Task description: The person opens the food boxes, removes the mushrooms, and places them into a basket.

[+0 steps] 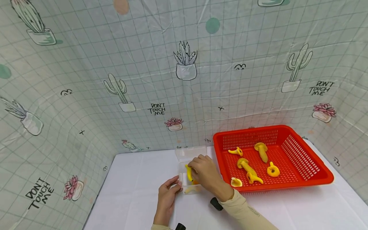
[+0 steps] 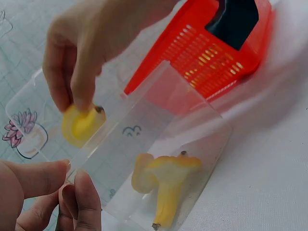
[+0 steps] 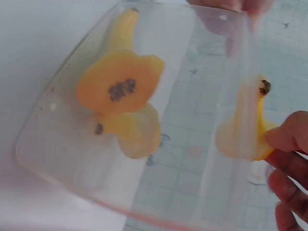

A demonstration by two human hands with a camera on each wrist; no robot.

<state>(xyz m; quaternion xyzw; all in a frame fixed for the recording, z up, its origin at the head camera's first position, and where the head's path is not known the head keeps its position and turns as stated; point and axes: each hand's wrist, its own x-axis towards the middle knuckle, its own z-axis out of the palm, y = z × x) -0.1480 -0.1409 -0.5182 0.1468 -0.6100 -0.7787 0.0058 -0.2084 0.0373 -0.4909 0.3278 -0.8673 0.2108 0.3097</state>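
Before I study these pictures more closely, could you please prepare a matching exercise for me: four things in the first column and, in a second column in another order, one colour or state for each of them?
Column one
1. Left hand
2. Right hand
3. Basket
4. Plastic box

Column two
A. Pinches a yellow mushroom-shaped piece
B. See-through, with two similar pieces visible inside
C. Grips the box at its edge
D. Red, with perforated walls

Right pairs
1-C, 2-A, 3-D, 4-B
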